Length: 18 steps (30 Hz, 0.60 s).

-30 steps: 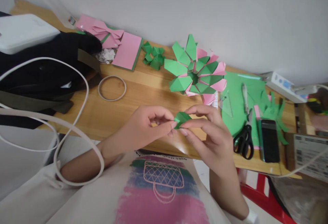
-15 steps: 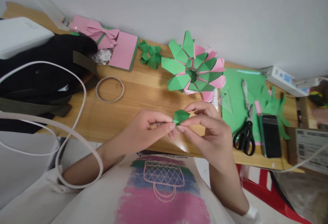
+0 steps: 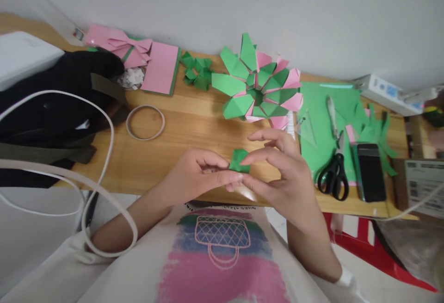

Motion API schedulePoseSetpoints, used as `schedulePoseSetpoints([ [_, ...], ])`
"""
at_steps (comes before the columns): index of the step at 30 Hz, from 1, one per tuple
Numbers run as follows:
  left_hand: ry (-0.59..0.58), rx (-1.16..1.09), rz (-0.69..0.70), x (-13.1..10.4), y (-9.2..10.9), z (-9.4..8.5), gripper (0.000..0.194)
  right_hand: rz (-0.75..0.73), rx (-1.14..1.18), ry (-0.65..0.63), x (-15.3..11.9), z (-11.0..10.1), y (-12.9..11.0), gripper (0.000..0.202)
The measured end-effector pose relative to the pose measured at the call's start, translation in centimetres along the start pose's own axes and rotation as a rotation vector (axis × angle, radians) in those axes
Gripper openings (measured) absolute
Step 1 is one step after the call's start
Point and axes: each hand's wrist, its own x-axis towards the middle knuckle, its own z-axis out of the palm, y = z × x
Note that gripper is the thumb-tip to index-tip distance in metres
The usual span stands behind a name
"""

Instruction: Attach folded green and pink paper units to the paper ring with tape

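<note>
A small folded piece of green paper (image 3: 237, 158) is held between my two hands, just above the table's front part. My left hand (image 3: 199, 173) pinches its lower left edge between thumb and fingers. From the right, my right hand (image 3: 282, 173) grips it with thumb and index finger, the other fingers raised off it. Beyond the hands stands a large green and pink folded-paper flower (image 3: 258, 85). Left of that lies a cluster of small green folded pieces (image 3: 197, 71). Part of the held paper is hidden behind my fingers.
A roll of tape (image 3: 145, 122) lies on the wooden table (image 3: 183, 122) at left, near a black bag (image 3: 65, 76) and pink paper (image 3: 161, 68). On the right are black-handled scissors (image 3: 333, 176), a cutter (image 3: 332, 115), a phone (image 3: 371, 173) and a green mat (image 3: 312, 155). A white cable (image 3: 113, 141) loops over my left arm.
The green paper has turned a little in my fingers. My right index finger now lies across its front, and the other right fingers have lifted away. The view has shifted slightly.
</note>
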Motion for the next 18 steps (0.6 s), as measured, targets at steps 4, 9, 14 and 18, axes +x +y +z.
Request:
schedulePoseSetpoints([
  [4,0.017,-0.114,-0.048,0.2,0.2,0.3,0.017,-0.067,-0.151,0.088,0.0,0.3,-0.2,0.03],
  [9,0.09,-0.178,-0.017,0.4,0.2,0.4,0.024,-0.038,-0.149,0.313,-1.0,0.4,-1.1,0.026],
  [14,0.153,-0.132,0.072,0.6,0.1,0.4,0.017,0.328,0.257,0.22,-2.3,1.3,-1.7,0.009],
  [18,0.189,-0.046,0.102,0.4,0.5,0.8,0.017,0.538,0.578,0.295,-2.2,2.7,-1.9,0.001],
])
